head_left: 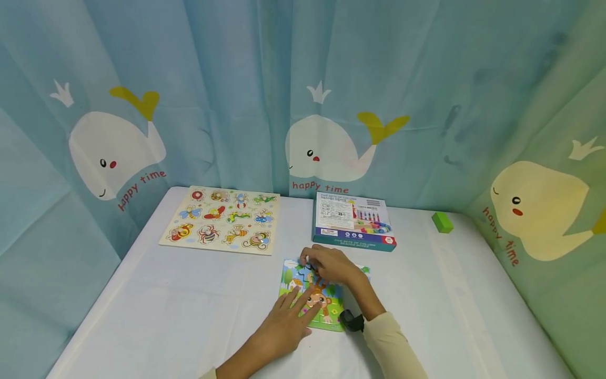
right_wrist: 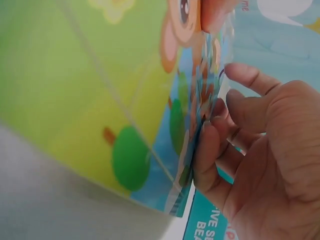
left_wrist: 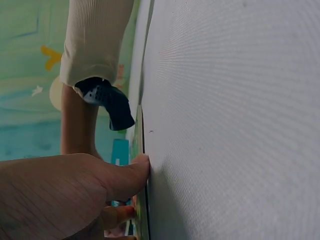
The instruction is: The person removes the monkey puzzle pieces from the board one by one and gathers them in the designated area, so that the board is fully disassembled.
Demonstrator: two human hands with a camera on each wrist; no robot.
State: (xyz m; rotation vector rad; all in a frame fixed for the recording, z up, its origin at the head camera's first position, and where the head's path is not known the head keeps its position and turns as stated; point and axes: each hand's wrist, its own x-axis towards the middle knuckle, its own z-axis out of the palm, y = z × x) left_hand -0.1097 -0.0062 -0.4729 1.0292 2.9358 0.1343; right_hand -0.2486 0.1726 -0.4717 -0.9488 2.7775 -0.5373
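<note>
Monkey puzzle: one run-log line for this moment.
left hand: fingers spread on puzzle | right hand: fingers curled over puzzle's far part, pinch unclear | box: beyond puzzle

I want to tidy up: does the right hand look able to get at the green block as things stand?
Probably yes: the right hand is at the puzzle, but bare table on the near side of the box leaves a way free to the green block.
</note>
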